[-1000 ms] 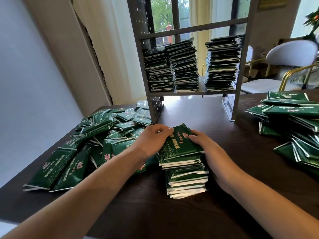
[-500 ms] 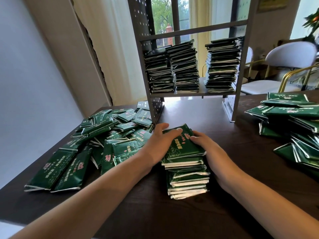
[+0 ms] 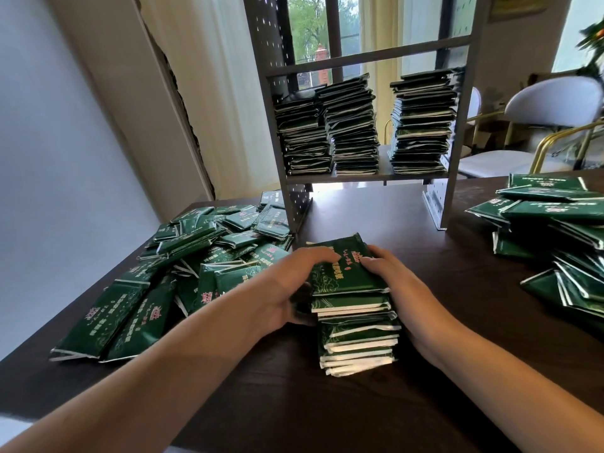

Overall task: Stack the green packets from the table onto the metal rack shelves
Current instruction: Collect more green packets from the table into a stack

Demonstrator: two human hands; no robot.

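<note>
A stack of several green packets [image 3: 349, 308] stands on the dark table [image 3: 327, 403] in front of me. My left hand [image 3: 287, 282] grips its left side, fingers laid over the top packet. My right hand [image 3: 398, 289] clasps its right side, thumb on top. Behind it stands the grey metal rack [image 3: 359, 176]; its shelf carries three tall piles of packets [image 3: 353, 125]. A loose heap of green packets [image 3: 183, 263] lies to the left and another heap [image 3: 562, 237] to the right.
The rack's perforated side panels [image 3: 295, 210] rest on the table, with open table beneath the shelf. A white chair with a gold frame [image 3: 549, 125] stands behind on the right. A pale wall and curtain lie to the left.
My left hand has slid further down the stack's left side and both hands have closed in on it. The stack stays on the table.
</note>
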